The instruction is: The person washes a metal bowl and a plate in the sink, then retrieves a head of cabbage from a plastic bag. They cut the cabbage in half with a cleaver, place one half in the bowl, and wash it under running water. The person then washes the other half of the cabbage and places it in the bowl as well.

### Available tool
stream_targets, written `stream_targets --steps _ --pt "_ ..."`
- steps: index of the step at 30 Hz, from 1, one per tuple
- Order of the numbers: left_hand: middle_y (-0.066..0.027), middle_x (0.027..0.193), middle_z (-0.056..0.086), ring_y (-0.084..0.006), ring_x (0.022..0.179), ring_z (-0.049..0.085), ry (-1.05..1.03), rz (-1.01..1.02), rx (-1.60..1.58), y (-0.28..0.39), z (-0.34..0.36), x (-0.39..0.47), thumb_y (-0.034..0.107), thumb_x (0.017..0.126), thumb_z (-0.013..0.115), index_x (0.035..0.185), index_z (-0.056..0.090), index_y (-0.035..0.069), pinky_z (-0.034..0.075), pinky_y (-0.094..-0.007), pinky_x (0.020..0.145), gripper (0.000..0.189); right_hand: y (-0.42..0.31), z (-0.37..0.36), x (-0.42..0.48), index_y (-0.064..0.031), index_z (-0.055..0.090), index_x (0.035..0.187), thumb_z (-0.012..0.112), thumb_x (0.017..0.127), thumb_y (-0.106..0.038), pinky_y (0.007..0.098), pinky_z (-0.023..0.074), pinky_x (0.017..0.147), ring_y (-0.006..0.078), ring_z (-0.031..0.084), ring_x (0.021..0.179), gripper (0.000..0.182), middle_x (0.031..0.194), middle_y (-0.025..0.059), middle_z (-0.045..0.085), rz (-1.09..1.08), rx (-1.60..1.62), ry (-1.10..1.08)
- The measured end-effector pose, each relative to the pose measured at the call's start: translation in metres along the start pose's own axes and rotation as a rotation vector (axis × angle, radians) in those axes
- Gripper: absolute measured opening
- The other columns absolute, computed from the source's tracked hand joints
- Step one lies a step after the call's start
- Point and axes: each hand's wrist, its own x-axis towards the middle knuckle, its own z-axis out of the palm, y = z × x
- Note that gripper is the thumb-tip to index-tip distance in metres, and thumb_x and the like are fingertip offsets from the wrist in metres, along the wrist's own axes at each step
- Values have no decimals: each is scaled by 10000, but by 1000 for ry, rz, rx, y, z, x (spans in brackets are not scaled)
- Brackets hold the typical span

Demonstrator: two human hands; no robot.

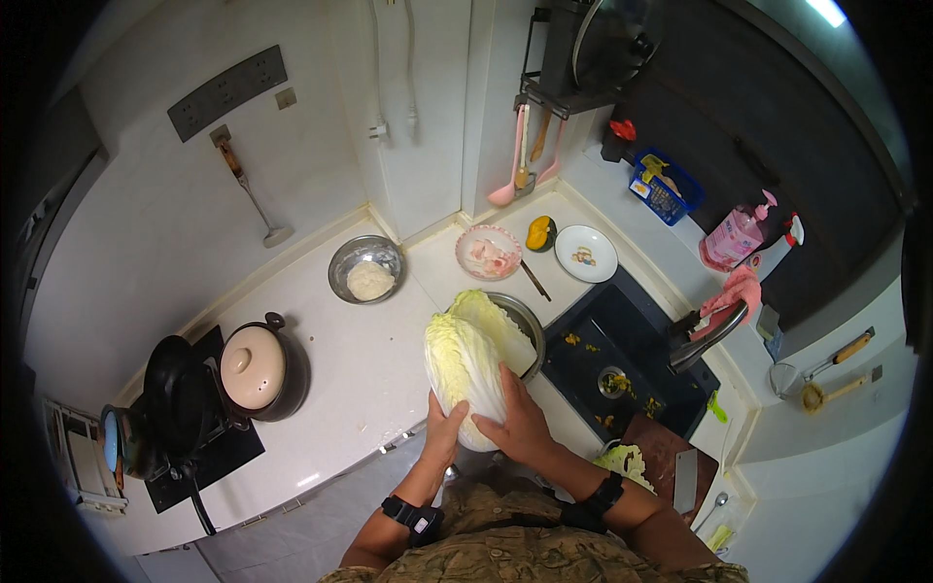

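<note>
A napa cabbage (463, 364) is held between my two hands over the counter's front edge. My left hand (443, 430) grips its lower left side, and my right hand (519, 423) wraps its lower right side, thumbs on the stem end. Right behind it, a loose cabbage leaf (499, 328) rests in a metal bowl (538, 331), partly hidden by the cabbage. Further back are a pink-rimmed plate of raw meat (488, 252), chopsticks (536, 281), a cut pumpkin piece (541, 233) and a white plate (586, 253). Dough (370, 280) lies in another metal bowl (339, 262).
A dark sink (583, 372) with food scraps and a faucet (711, 339) is at right. Near it, a cleaver (685, 481) lies on a brown cutting board (652, 437) beside cabbage leaves (627, 463). A lidded pot (253, 366) and a black pan (175, 393) stand at left.
</note>
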Motion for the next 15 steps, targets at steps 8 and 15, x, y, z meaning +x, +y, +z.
stream_targets --steps 8,15 --pt "-117 1226 429 -196 1088 438 12 4 21 -2 -6 6 133 853 522 1299 279 22 376 -318 910 520 8 2 9 46 221 1325 654 739 -228 368 317 976 351 380 1191 779 1290 259 347 41 97 34" --pt "-111 1163 480 -197 1032 479 120 -39 -68 -1 -11 14 199 876 463 1251 355 11 393 -320 883 433 34 -1 21 -22 228 1351 682 708 -193 357 286 997 279 359 1208 805 1318 197 338 165 364 -9"
